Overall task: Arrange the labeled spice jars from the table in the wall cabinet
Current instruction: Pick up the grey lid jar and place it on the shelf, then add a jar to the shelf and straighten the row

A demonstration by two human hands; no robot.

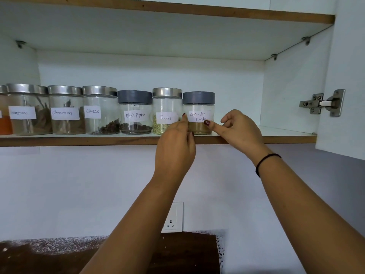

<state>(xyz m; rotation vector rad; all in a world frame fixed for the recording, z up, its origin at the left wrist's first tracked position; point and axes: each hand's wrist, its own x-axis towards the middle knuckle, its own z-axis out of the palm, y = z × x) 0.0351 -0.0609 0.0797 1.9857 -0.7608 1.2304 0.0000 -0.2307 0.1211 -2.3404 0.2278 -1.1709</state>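
A row of glass spice jars stands on the wall cabinet's shelf (79, 140). Labels read Cinnamon (65, 99), Cloves (99, 99), Black Pepper (135, 107) and Fennel (166, 103). At the right end is the Coriander Powder jar (198, 99), grey-lidded, upright on the shelf. My left hand (175, 147) reaches up with its fingertips against that jar's left side, between it and the Fennel jar. My right hand (242, 129) touches the jar's lower right side with its straight index finger, its other fingers curled.
Two more jars stand at the far left, one with an unreadable label (27, 99) and one with orange powder (4, 125). Right of the Coriander jar the shelf is bare. The open cabinet door and hinge (324, 103) are at right. A wall socket (171, 216) and dark countertop (177, 252) lie below.
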